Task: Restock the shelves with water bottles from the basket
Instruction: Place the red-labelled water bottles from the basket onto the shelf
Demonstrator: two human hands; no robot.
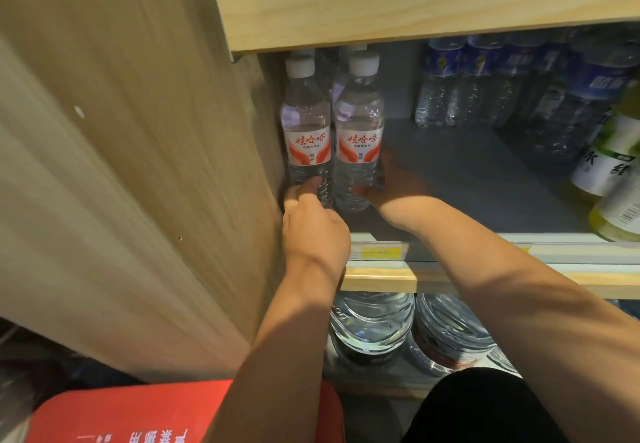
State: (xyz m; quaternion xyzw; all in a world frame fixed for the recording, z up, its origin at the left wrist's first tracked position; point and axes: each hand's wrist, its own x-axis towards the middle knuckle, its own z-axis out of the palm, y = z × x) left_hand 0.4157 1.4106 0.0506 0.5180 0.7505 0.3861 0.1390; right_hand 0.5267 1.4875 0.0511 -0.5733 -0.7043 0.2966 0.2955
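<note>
Two clear water bottles with white caps and red-and-white labels stand upright side by side at the left end of the grey shelf (485, 179). My left hand (311, 221) grips the base of the left bottle (305, 124). My right hand (391, 186) wraps the base of the right bottle (360, 131) from its right side. More bottle caps show behind these two. The red basket (138, 415) sits at the bottom left, its inside out of view.
A wooden side panel (138, 165) closes the shelf on the left. Blue-labelled water bottles (485, 75) stand at the back right, green-labelled bottles (609, 179) at the right edge. Large water jugs (374, 321) fill the shelf below. A yellow price tag (379, 251) marks the front rail.
</note>
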